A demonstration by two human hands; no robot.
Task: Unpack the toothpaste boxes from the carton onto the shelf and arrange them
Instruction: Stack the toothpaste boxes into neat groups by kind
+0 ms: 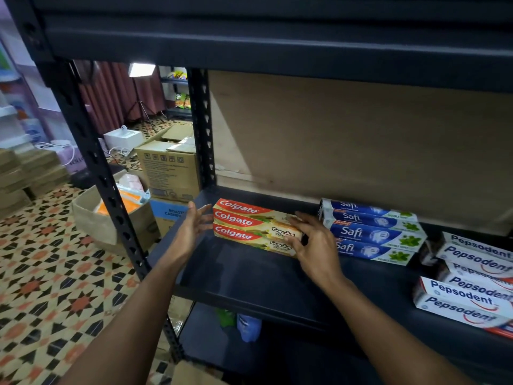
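Three red-and-cream Colgate toothpaste boxes [244, 222] lie stacked lengthwise at the back left of the dark shelf board [249, 276]. My left hand [191, 226] hovers just off their left ends, fingers spread and holding nothing. My right hand [313, 243] rests on their right ends with the fingers laid over the top boxes and the thumb at the front. A corner of a cardboard carton [191, 373] shows at the bottom edge, below the shelf.
Blue Safi boxes [372, 232] lie stacked right of the Colgate stack, and white Pepsodent boxes [472, 279] lie further right. A black upright post [111, 195] stands on the left. Brown cartons [169, 168] and an open box [91, 218] sit on the patterned floor.
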